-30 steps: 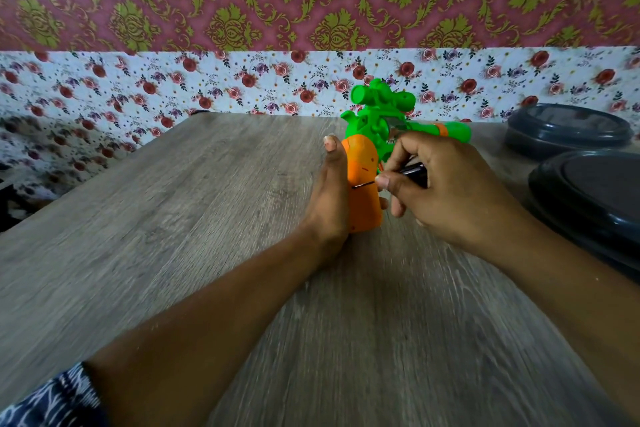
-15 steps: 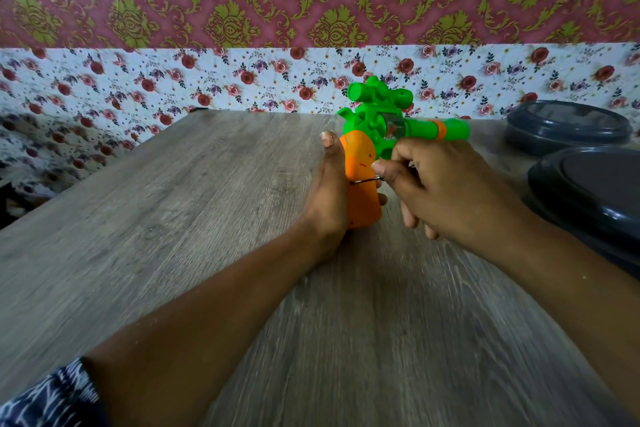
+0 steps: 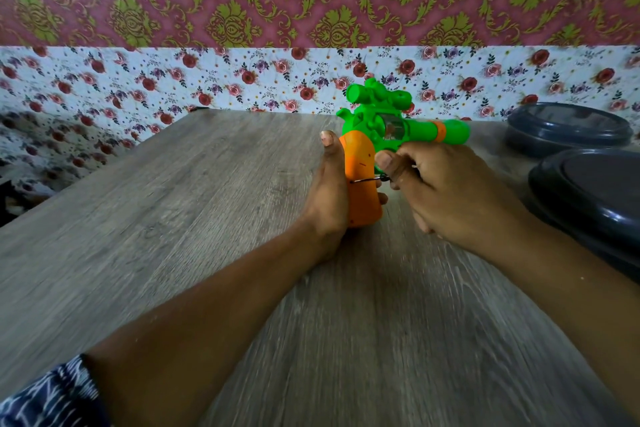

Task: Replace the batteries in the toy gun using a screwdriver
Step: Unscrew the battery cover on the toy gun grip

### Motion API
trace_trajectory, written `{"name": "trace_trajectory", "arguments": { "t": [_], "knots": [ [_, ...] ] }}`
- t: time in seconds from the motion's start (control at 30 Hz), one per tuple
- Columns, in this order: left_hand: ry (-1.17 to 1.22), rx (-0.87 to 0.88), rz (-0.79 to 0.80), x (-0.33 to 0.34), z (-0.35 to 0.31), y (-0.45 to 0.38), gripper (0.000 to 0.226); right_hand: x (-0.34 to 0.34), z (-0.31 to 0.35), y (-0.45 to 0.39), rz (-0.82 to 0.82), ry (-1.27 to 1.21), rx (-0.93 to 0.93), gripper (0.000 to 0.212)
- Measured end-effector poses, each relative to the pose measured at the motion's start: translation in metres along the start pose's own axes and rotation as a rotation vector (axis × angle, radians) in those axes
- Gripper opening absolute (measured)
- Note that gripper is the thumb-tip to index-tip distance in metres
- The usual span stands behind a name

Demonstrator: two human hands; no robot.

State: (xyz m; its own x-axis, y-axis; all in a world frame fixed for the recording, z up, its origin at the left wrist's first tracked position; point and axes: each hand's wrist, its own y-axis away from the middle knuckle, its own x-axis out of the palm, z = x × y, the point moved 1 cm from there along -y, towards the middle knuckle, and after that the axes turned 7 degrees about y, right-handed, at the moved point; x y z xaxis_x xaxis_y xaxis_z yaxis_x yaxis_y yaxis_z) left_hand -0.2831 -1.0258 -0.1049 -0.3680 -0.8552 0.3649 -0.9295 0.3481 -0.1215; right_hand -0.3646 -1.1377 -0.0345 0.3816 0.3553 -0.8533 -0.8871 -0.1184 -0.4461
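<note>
Since a second ago, the right hand has been drawn slightly back and rolled over at the wrist, so that less of the screwdriver handle is seen and only its thin metal shaft shows clearly. Little else has shifted.

The toy gun is stood upright on its orange grip near the middle of the wooden bench, barrel pointed to the right. The grip is clasped by the left hand, thumb raised along its left edge, fingers wrapped behind. The screwdriver is pinched by the curled fingers of the right hand, and its tip is pressed against the orange grip, about halfway up.

The step in hand is judged to be the turning of the screw on the battery cover; whether it is being loosened or tightened cannot be told. Steady inward pressure and repeated small twists would next be called for, with the grip kept braced.

The gun's body is bright green plastic with a scope on top and an orange band near the muzzle. Two dark round lidded containers are seen at the right.
</note>
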Motion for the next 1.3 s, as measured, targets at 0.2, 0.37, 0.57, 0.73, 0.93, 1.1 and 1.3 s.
{"name": "trace_trajectory", "arguments": {
  "t": [0.2, 0.37, 0.57, 0.73, 0.93, 1.1, 1.3],
  "knots": [
    [0.031, -0.006, 0.001, 0.001, 0.001, -0.001, 0.095, 0.007, 0.001, -0.001, -0.023, -0.171, 0.020, 0.029],
    [0.007, 0.026, -0.011, 0.000, 0.001, -0.001, 0.100, 0.008, 0.005, 0.000, -0.124, -0.362, -0.004, 0.016],
    [0.033, 0.009, -0.007, 0.003, -0.002, 0.006, 0.090, 0.013, 0.001, 0.002, -0.173, -0.293, 0.000, 0.012],
    [0.033, -0.017, -0.025, 0.002, 0.001, 0.002, 0.097, 0.009, -0.004, 0.001, -0.195, -0.061, 0.004, 0.028],
    [0.078, 0.005, 0.015, 0.001, 0.002, -0.001, 0.097, 0.006, 0.008, 0.001, -0.125, -0.266, -0.029, 0.007],
    [0.043, 0.014, 0.000, 0.000, -0.002, 0.001, 0.087, 0.010, 0.004, 0.002, -0.081, -0.143, -0.060, 0.014],
    [0.050, -0.017, -0.004, -0.001, 0.000, 0.000, 0.094, 0.009, -0.003, 0.001, -0.098, 0.063, -0.024, 0.033]
  ]
}}
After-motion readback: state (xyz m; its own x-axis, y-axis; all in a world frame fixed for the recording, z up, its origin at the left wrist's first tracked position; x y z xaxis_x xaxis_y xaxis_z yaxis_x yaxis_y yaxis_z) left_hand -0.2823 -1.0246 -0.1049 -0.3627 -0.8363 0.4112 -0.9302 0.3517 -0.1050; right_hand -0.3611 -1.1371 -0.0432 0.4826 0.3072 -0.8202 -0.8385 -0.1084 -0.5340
